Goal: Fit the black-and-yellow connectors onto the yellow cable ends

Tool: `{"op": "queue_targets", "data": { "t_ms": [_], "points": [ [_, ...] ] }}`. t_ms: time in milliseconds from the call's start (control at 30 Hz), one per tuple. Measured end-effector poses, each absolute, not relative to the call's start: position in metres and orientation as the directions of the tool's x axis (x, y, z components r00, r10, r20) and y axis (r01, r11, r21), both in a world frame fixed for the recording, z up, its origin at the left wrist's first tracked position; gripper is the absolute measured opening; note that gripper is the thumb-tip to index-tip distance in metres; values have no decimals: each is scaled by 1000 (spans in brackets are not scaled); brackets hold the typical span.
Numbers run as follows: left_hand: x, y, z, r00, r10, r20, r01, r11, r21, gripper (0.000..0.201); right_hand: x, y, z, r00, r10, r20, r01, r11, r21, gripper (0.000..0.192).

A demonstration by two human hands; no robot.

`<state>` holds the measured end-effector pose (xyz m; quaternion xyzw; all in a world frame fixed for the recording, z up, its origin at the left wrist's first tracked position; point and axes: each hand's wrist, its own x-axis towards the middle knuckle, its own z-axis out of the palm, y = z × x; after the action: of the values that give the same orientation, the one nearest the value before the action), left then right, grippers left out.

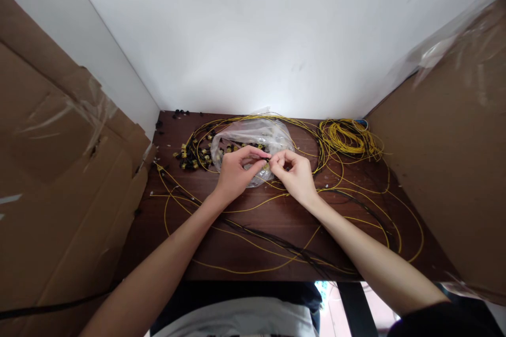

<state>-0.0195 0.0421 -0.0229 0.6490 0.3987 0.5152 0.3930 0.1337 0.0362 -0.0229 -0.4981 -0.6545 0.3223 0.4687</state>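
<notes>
My left hand (pixel 238 169) and my right hand (pixel 291 172) meet over the middle of the dark brown table (pixel 272 224). Thumb and forefinger of the left are pinched on a small black part, too small to name. The right fingertips close on the same spot from the other side, and what they grip is mostly hidden. Behind and under the hands lies a clear plastic bag (pixel 272 134) with small black and yellow parts inside it. Left of the bag is a pile of similar black and yellow parts (pixel 193 155). Thin yellow and black wires (pixel 253 208) run beneath both hands.
A coiled bundle of yellow wire (pixel 343 137) sits at the back right. Loose black wires (pixel 276 242) cross the table's front. Cardboard panels stand at the left (pixel 59 168) and right (pixel 446 142), with a white wall (pixel 253 37) behind. Tiny black pieces (pixel 182 111) lie at the back left.
</notes>
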Motion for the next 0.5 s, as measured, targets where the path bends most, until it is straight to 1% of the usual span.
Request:
{"op": "queue_targets", "data": {
  "t_ms": [300,500],
  "points": [
    [-20,41,-22,169,903,396,172,-422,890,11,134,36,-21,-77,947,310,401,315,-861,9],
    [-19,42,-22,157,921,357,112,-376,920,11,136,37,-19,-96,946,311,396,323,-859,9]
  ]
}}
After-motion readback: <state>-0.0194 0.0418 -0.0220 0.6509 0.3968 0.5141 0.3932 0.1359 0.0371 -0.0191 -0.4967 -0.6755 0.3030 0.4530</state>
